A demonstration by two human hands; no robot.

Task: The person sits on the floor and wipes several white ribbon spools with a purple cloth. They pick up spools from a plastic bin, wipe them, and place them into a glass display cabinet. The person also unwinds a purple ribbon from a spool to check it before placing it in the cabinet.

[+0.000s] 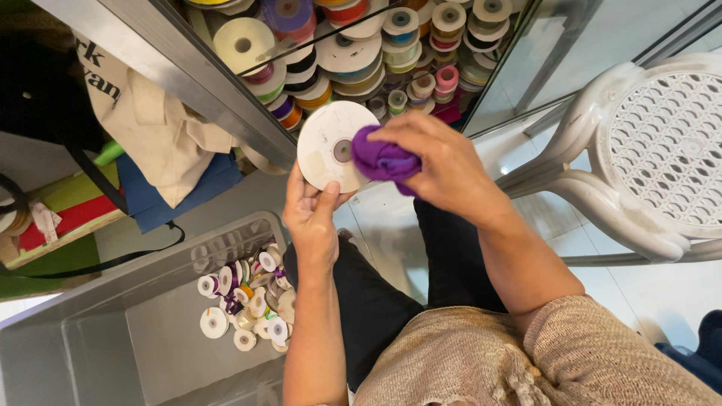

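- Your left hand (312, 218) is partly closed: the thumb and fingertips pinch the lower rim of a white round cardboard ribbon spool (331, 145), held face-up in front of the cabinet.
- Your right hand (444, 162) is curled tight, fingers bunched over a wad of purple cloth (382, 160), which is pressed against the spool's right side, just beside its grey centre hole.
- Progress, as a judgement: the spool in hand appears mid-wipe. The face to the left of the cloth looks clean, but you cannot tell from this view how much of it has been covered.
- Below your left forearm, a grey plastic bin (98, 338) holds a loose heap of small white ribbon spools (248, 301), several with purple ribbon. Whether these are finished or waiting cannot be told.
- Above your hands, a glass-fronted metal cabinet (195, 83) is stacked with many ribbon rolls of mixed colours (391, 45).
- To your right stands a white plastic chair with a lattice seat (647, 150), well apart from the spool.
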